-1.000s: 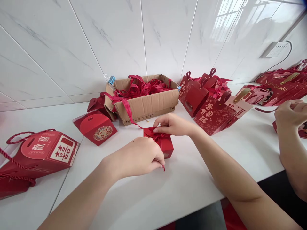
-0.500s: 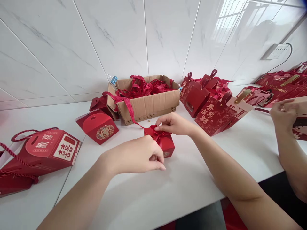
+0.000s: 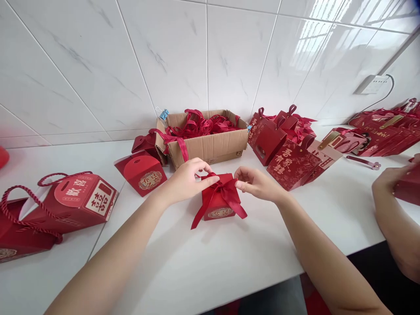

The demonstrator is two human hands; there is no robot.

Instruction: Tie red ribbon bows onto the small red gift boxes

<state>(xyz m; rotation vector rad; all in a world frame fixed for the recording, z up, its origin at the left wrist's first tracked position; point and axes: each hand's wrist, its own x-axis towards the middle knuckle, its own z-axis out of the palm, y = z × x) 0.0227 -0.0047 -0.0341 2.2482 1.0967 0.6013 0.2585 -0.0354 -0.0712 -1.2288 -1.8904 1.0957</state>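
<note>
Arranging the ribbon bow (image 3: 222, 189) atop the gift box (image 3: 220, 213), I can't tell if left hand (image 3: 190, 180) or right hand (image 3: 258, 183) pinches it; next, I'd tug gently.

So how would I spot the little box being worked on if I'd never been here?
Find the open cardboard carton by the tiled wall, holding red ribbon. In front of it on the white table, between the person's left hand and right hand, sits a small red box. Unlike the plain-topped box to its left, it wears a ribbon bow.
</note>
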